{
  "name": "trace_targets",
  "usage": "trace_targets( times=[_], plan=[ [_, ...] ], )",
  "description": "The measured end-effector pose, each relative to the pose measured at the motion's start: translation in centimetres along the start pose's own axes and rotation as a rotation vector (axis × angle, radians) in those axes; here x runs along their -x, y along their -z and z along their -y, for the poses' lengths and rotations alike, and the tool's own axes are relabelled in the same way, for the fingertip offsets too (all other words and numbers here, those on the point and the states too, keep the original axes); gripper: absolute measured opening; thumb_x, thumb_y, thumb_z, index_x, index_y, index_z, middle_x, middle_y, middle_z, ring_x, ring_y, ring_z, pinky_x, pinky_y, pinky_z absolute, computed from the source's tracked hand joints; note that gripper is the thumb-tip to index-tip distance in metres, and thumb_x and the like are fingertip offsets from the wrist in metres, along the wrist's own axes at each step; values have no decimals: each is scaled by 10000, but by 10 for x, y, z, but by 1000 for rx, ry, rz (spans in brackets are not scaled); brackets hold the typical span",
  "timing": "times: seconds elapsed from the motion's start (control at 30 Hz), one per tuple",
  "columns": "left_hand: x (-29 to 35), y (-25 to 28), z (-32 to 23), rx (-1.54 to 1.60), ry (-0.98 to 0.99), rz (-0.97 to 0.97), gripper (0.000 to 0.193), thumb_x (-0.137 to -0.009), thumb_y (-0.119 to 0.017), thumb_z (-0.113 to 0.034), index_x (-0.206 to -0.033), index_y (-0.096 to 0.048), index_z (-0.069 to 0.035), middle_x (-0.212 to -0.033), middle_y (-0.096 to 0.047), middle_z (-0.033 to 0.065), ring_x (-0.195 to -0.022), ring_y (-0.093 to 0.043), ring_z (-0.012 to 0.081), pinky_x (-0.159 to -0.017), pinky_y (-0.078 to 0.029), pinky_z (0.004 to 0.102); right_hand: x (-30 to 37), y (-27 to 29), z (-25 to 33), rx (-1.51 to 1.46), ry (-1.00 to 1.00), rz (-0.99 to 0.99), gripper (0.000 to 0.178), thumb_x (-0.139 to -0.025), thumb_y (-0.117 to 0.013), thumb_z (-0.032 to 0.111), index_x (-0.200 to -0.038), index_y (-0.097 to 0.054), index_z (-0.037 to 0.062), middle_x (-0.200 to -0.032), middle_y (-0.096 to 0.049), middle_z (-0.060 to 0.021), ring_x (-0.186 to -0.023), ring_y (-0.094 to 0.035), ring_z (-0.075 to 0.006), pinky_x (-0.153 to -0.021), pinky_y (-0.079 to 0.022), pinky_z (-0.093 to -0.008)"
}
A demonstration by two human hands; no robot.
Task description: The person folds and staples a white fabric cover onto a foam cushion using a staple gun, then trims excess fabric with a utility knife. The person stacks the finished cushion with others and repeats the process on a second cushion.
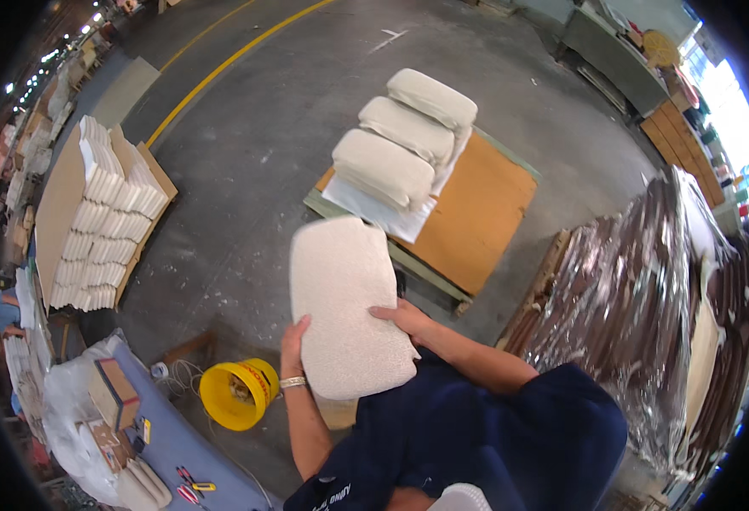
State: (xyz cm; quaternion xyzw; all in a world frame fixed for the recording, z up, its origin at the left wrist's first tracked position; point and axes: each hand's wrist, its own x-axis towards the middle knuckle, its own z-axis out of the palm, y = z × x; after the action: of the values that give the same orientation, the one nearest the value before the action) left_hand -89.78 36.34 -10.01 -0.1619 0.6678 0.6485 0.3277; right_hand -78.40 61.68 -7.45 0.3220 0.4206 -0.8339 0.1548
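Observation:
A cream, nubby-fabric cushion (344, 298), roughly rectangular with rounded corners, is held up in front of my body. My left hand (292, 345) grips its left edge, thumb on the upper face. From the other side, my right hand (401, 318) clasps the right edge with the thumb over the face. The fingers beneath the cushion are hidden. Just beyond it, several similar cream cushions (383, 166) lie piled in three stacks on white sheeting (357, 203). That sheeting covers part of a low pallet topped with brown board (476, 217).
At lower left, a yellow bucket (264, 383) stands beside a blue-grey table (166, 426) bearing a box (114, 394) and red-handled scissors (189, 493). White layered pieces (106, 230) stand between cardboard at left. Plastic-wrapped brown sheets (604, 298) stand at right.

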Motion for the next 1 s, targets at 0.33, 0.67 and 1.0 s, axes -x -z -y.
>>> trace_targets(
  times=[0.33,0.67,1.0],
  plan=[
    [-99,-160,-98,591,230,281,534,-1005,-598,-470,-1330,-627,-47,-1291,-687,111,-1207,-637,259,-1079,-474,433,-91,81,89,-338,97,-473,507,-987,-690,192,-1339,-544,-141,-1219,-689,-248,-1002,-724,-338,-856,-605,-459],
    [-176,-261,-219,429,29,814,797,-903,-726,-68,-1583,-312,-109,-1437,-526,99,-1289,-560,204,-1035,-516,365,-101,64,212,-383,834,-953,628,-1002,-676,156,-1494,-362,-76,-1374,-558,-266,-1155,-636,-317,-936,-557,-419],
    [-364,-205,-319,-164,4,1132,788,-940,-752,-159,-1589,-329,-13,-1492,-528,154,-1317,-547,212,-1104,-461,359,-12,17,196,-750,971,-1218,858,-972,-492,718,-1552,-414,91,-1558,-479,-163,-1378,-514,-341,-1102,-460,-554]
  ],
)
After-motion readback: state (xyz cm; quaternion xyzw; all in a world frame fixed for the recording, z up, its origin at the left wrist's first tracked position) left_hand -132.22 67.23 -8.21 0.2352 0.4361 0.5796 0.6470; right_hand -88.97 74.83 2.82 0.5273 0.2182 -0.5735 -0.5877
